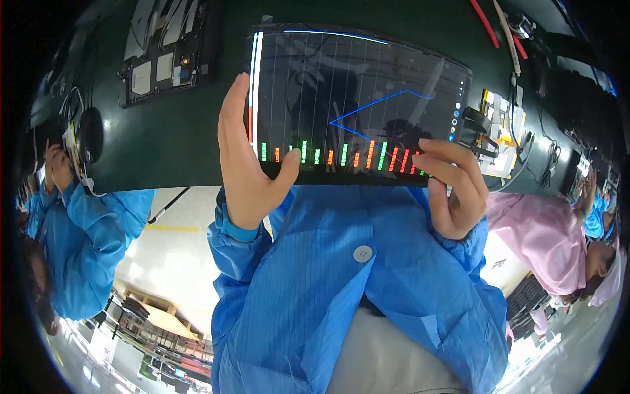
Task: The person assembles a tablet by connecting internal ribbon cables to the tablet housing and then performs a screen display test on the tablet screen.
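A dark tablet (367, 85) lies before me with its screen lit, showing thin vertical lines, a blue zigzag line and a row of small green and red labels near its lower edge. My left hand (252, 154) grips the tablet's left end, thumb on the lower edge and fingers up along the side. At the lower right corner is my right hand (456, 184), its fingers bent, with the fingertips touching the screen; the thumb is curled below the edge. Whether the right hand also bears the tablet I cannot tell.
On the dark green table (164, 144), an opened device (164, 69) with bare inner parts lies at the far left. White and yellow parts (502, 141) with cables lie at right. Red-handled tools (485, 23) rest far right. People in blue (92, 243) and pink (538, 243) sit either side.
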`<state>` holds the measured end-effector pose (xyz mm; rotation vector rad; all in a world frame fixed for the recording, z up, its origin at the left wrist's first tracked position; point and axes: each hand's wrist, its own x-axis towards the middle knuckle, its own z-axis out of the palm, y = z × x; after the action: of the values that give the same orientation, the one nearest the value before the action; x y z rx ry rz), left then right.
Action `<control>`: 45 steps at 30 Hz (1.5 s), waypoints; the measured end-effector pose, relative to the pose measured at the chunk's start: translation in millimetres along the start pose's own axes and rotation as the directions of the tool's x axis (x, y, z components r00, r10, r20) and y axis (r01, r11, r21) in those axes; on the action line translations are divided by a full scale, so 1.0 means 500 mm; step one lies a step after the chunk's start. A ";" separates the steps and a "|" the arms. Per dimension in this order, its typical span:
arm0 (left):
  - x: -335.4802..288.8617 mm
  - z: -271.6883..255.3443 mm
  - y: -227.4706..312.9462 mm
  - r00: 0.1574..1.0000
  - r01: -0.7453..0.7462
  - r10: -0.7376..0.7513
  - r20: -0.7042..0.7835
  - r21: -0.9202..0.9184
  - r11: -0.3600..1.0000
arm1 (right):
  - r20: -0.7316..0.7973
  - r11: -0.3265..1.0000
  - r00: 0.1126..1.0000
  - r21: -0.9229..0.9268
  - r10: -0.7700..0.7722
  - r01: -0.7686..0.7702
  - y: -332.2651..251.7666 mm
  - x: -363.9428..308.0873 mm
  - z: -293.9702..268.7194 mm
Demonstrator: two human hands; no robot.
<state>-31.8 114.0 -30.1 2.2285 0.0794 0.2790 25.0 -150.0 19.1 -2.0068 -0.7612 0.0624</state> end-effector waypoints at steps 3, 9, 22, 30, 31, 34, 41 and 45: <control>0.000 0.002 -0.006 1.000 -0.020 0.020 0.007 0.091 0.996 | -0.010 1.000 1.000 -0.012 0.008 -0.008 0.000 0.001 -0.001; 0.008 0.000 0.015 1.000 -0.029 0.029 0.005 0.129 0.991 | -0.016 0.999 1.000 -0.036 0.002 -0.003 0.004 0.001 -0.003; 0.004 -0.011 0.006 1.000 -0.021 0.020 0.007 0.136 0.990 | -0.012 0.999 1.000 -0.047 0.002 -0.002 0.009 0.006 0.001; -0.019 -0.013 0.009 0.994 0.100 -0.107 -0.036 -0.166 0.981 | -0.015 0.999 1.000 -0.025 0.019 -0.019 0.010 -0.001 0.004; -0.023 -0.015 0.004 0.994 0.089 -0.099 -0.042 -0.184 0.979 | -0.019 1.000 1.000 -0.030 0.001 -0.002 0.011 0.000 0.004; -0.031 -0.021 -0.015 0.998 -0.061 0.062 -0.025 0.034 0.998 | -0.032 1.000 0.999 -0.030 -0.001 0.000 0.010 0.000 0.006; -0.019 0.004 0.018 0.997 0.031 -0.029 -0.065 0.034 0.999 | -0.030 1.000 0.999 -0.014 0.018 -0.019 0.010 -0.001 0.008; -0.007 -0.021 0.012 1.000 0.004 -0.002 -0.018 0.102 0.995 | -0.056 0.999 0.998 -0.021 0.034 -0.035 0.007 0.002 -0.001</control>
<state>-37.8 117.9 -19.6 2.3275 0.1082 0.2991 27.7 -151.1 17.1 -2.0345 -0.6941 0.0180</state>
